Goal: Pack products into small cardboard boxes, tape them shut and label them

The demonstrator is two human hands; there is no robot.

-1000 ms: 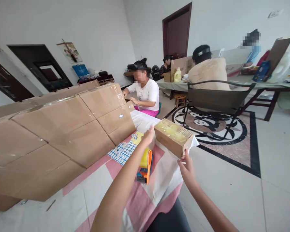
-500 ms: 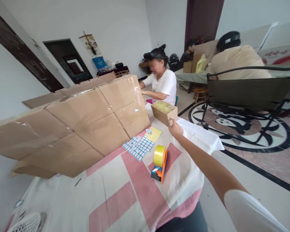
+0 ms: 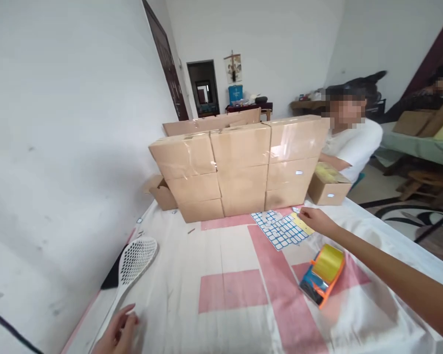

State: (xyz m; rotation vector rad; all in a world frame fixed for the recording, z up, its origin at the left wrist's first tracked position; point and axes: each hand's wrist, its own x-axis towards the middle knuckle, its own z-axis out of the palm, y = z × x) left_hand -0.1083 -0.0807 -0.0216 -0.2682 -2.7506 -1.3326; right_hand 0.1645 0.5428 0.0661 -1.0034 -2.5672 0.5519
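My right hand (image 3: 317,220) reaches over the yellow patch (image 3: 304,225) of a label sheet (image 3: 280,231) with blue-edged white rectangles. Its fingers are closed together, with small white bits at their tips; I cannot make out whether it holds one. Just beyond it stands a small carton (image 3: 328,189), taped on top, with a white label (image 3: 330,195) on its near face. My left hand (image 3: 118,329) is at the lower left, fingers loosely curled and apart, beside the handle of a white perforated swatter (image 3: 137,258). An orange and blue tape dispenser (image 3: 323,275) with yellow tape lies on the right.
A wall of stacked, taped cartons (image 3: 239,169) stands across the back of the cloth-covered table (image 3: 173,290). A person in a white shirt (image 3: 362,142) sits behind the small carton. An open box (image 3: 162,194) is at the left end, near the white wall.
The view has swung left. My right hand has left the small carton and come back to the label sheet. The carton's labelled face now shows, and my left hand has come into view.
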